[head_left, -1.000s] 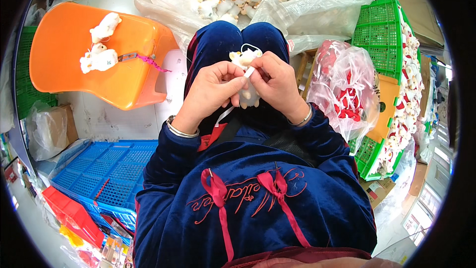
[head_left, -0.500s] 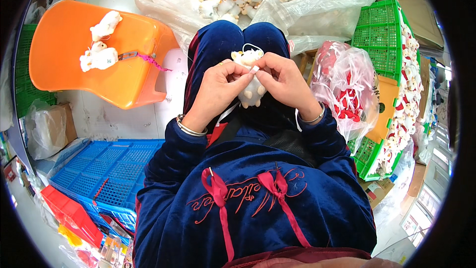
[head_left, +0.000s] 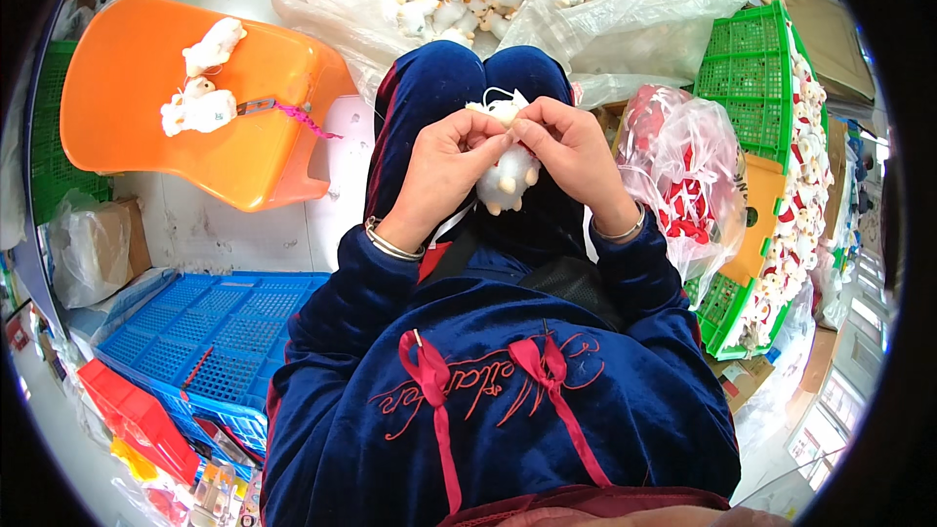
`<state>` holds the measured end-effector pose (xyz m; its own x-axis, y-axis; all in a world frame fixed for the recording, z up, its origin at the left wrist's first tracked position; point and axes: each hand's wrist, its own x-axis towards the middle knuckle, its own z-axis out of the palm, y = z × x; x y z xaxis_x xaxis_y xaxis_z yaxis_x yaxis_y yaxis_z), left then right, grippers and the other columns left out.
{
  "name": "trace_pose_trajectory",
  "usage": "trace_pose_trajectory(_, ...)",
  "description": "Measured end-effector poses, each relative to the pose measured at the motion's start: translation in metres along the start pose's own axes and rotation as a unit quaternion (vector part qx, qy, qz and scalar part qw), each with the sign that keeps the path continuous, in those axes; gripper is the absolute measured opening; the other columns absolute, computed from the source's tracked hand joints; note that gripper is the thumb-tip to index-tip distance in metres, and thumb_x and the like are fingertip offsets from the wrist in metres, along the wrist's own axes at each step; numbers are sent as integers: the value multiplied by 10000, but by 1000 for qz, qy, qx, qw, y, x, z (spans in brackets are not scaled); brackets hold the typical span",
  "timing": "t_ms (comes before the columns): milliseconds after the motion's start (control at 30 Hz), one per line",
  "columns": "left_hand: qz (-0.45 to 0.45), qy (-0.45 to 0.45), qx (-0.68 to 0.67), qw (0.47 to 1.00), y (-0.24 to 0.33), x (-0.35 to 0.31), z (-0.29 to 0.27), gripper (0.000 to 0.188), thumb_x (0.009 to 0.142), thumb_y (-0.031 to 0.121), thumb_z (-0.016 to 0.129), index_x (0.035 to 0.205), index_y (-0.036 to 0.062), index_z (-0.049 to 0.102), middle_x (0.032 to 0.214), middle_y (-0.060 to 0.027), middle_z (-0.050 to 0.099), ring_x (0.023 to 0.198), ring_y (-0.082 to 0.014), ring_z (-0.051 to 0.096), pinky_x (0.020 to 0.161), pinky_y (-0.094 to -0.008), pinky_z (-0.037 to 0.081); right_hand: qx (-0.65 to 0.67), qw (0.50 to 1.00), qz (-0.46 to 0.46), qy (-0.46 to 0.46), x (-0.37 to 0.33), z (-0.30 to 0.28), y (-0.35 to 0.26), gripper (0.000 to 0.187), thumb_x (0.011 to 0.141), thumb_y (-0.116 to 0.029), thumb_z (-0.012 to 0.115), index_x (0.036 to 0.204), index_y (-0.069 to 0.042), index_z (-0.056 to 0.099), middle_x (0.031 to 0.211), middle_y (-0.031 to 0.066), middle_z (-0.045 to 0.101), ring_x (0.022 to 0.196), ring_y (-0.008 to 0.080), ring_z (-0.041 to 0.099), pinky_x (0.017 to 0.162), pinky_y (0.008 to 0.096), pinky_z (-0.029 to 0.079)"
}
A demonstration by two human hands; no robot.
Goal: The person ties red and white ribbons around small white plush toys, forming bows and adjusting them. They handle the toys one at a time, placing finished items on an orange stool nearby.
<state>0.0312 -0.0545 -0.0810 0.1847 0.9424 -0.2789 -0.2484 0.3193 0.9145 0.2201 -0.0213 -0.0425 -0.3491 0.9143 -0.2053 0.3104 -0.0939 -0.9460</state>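
Nearest, a dark blue velvet top (head_left: 508,400) with two red ribbon bows is seen from above, its sleeves running up toward the middle of the view. Over the lap, above the blue-clad knees (head_left: 468,88), a small white plush toy (head_left: 505,176) is held between both hands. The toy is fluffy and pale, with short rounded legs hanging downward and a touch of cream at its upper end; a thin white loop or thread stands out from its top. Its upper part is hidden behind the fingers.

The left hand (head_left: 441,171) is curled around the toy's left side, fingers bent and pinched at the top. The right hand (head_left: 571,151) is closed on the right side in the same way, its fingertips meeting those of the left hand just above the toy. Whether a needle or thread is pinched there cannot be told. A metal bangle is worn on each wrist.

To the near left, a blue plastic crate (head_left: 205,332) lies on the floor, with a red tray (head_left: 132,415) beside it. To the right, a clear bag of red and white items (head_left: 683,176) rests against a green basket (head_left: 756,107) filled with small plush figures.

Farther left, an orange plastic stool (head_left: 264,137) carries two more white plush toys (head_left: 200,102) and a pink cord. At the far edge, a large clear bag (head_left: 625,24) is heaped with many similar white plush toys.
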Motion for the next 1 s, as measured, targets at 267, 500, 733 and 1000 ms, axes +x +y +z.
trace_pose_trajectory(267,-67,-27,-89,993,2,2,0,205,988,197,733,1087,19,759,875,9,714,712,-12,571,627,-177,436,-8,1000,14,-24,5,-14,-6,163,1023,-133,645,992,21,689,851,1,689,786,59,593,697,241,498)
trace_pose_trajectory(500,-10,2,-26,1000,-1,-1,12,188,964,138,752,1077,-13,746,862,15,705,735,-18,592,659,-181,466,-16,999,12,-37,3,-17,-8,145,1018,-119,652,986,18,691,855,8,690,787,64,594,697,243,498)
trace_pose_trajectory(733,0,5,-61,998,-1,0,20,225,994,130,710,1160,-18,741,827,42,670,717,-3,556,647,-177,446,-27,999,-9,-27,1,-16,-11,144,1017,-118,655,978,17,687,854,3,679,787,64,575,692,243,484)
trace_pose_trajectory(1000,-6,-3,-64,998,1,1,21,256,1016,184,691,1187,4,755,864,34,694,658,1,499,578,-171,383,-14,1000,-13,-22,-1,-19,-7,139,1020,-118,654,994,15,688,857,0,679,794,62,570,703,241,482)
